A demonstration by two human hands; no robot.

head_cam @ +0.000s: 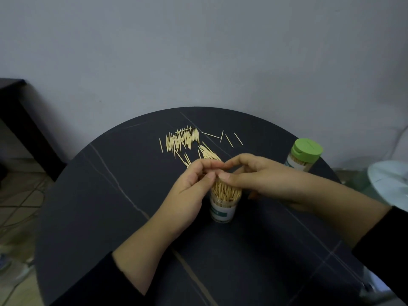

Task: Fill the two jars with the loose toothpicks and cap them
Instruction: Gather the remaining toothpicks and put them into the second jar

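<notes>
Left hand (191, 186) and right hand (261, 176) pinch toothpicks (225, 191) atop the jar (221, 212).

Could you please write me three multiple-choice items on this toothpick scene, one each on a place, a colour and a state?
1. Where does the capped jar stand? A) near the table's far right edge B) near its left edge C) on the floor
2. What colour is its lid? A) red B) green C) black
3. How is the middle jar, under the left hand and right hand? A) capped B) empty C) open, packed with toothpicks
Key: 1 A, it stands beyond the right hand; 2 B, the lid is plainly green; 3 C, toothpick tips bristle from its uncapped mouth.
</notes>
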